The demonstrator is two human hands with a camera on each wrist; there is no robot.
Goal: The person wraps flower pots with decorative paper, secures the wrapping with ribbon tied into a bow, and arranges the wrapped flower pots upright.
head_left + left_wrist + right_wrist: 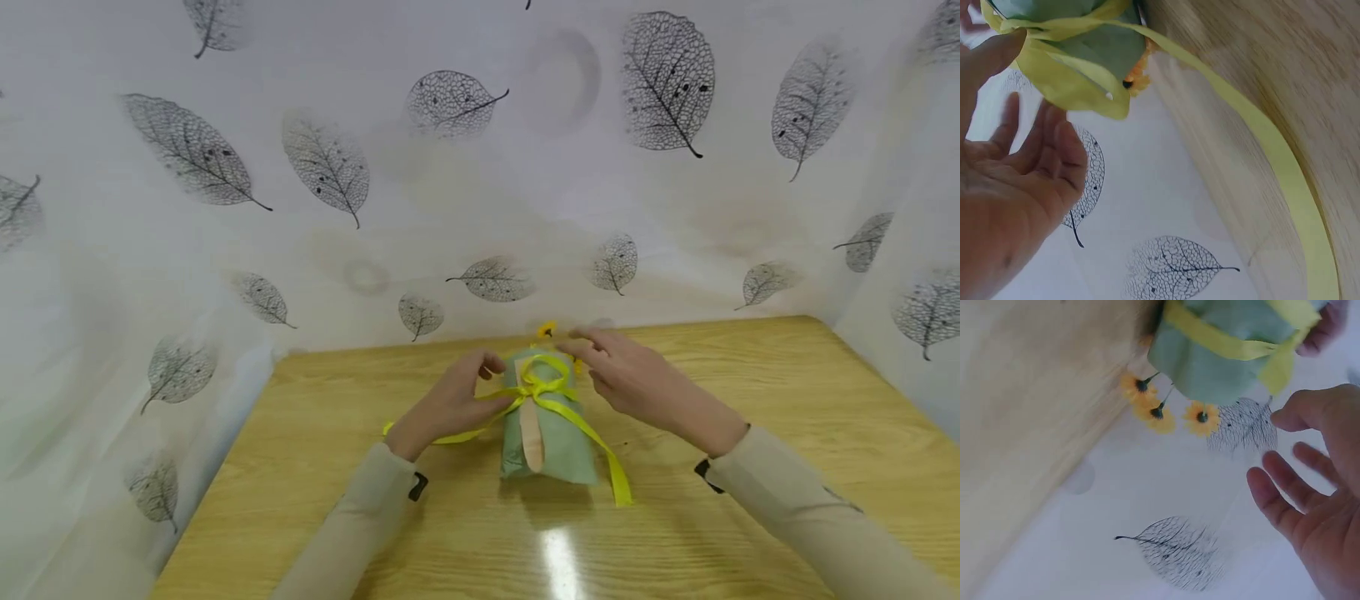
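Observation:
A pale green wrapped bundle (566,446) lies on the table, tied round its middle with a yellow ribbon (556,406) in a bow. Under the ribbon runs a narrow beige strip (532,446). Small orange-yellow flowers (1157,415) stick out at the bundle's far end. My left hand (448,402) is at the bundle's left side; its thumb touches the ribbon by the knot, while the other fingers bend loosely away from it. To the upper right, my right hand (633,375) hovers with spread fingers, apart from the bow in the right wrist view.
The wooden table (315,467) ends at a white cloth backdrop (480,183) printed with dark leaf skeletons. One long ribbon tail (1260,128) trails across to the left, another hangs toward the table's front. Dark wrist straps (417,486) show at both sleeves.

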